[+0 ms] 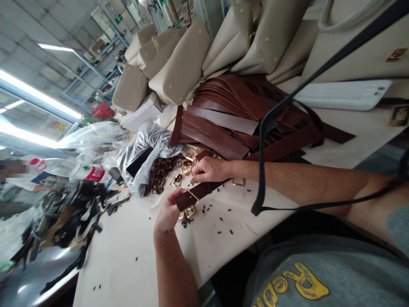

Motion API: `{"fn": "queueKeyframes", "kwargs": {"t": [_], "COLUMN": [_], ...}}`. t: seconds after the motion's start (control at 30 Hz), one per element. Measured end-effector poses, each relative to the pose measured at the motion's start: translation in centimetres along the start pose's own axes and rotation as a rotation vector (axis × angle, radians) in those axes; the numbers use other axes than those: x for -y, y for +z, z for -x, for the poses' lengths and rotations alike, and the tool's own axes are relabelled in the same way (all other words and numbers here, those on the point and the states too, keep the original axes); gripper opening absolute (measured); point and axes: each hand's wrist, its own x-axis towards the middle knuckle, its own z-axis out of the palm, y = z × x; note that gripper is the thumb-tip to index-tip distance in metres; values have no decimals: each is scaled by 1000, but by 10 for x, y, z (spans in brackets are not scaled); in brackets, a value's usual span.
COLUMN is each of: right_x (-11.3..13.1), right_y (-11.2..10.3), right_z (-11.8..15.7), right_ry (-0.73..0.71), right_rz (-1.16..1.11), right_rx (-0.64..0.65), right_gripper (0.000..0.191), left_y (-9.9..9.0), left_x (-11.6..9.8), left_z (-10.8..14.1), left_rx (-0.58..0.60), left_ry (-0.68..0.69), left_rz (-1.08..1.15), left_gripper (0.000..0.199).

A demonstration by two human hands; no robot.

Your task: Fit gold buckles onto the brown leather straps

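My left hand (168, 213) grips the end of a dark brown leather strap (204, 192), its thumb and fingers closed around it. A gold-coloured buckle frame (193, 195) sits around the strap just beyond those fingers. Above the strap is my right hand (209, 169), fingers bent and pressed together, close to a heap of gold buckles (188, 166). Whatever lies between its fingertips is hidden. Another gold buckle (239, 182) lies under the right wrist. Beside the heap is a pile of small brown leather loops (158, 174).
A thick stack of brown leather straps (223, 115) lies beyond my right arm. Several beige bags (182, 64) stand behind it. A plastic bag (143, 145) is left of the loops. Small dark bits dot the white table (124, 260). A black cord (262, 157) hangs across the view.
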Motion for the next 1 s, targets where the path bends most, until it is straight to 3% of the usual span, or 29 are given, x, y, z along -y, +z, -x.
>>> {"fn": "queueKeyframes", "kwargs": {"t": [0.07,0.13,0.27,0.33,0.4,0.47,0.6,0.73,0.87,1.0], "right_x": [-1,-1,12,24,35,42,35,16,5,0], "right_y": [-3,-6,-9,-11,-13,-14,-8,6,18,22], "right_z": [-1,-1,2,6,9,12,10,5,2,0], "right_ry": [33,42,-169,-361,-519,-559,-402,-234,-37,17], "right_rz": [29,13,-52,29,175,289,297,126,-125,-265], "right_rx": [-73,-163,-432,-598,-662,-588,-242,-118,-120,-111], "right_gripper": [40,36,32,27,20,18,31,26,41,43], "left_y": [2,6,11,7,-1,-11,-28,-23,6,31], "left_x": [1,2,4,4,0,-6,-17,-9,6,13], "left_z": [2,1,-8,-10,-9,-3,7,-3,-23,-30], "left_rx": [103,135,-81,-200,-258,-302,-406,-384,-339,-242], "left_ry": [-47,-7,244,341,430,548,701,584,439,278], "left_rz": [-71,-41,278,415,507,548,479,425,428,308], "left_gripper": [26,29,39,37,33,26,21,24,21,26]}}
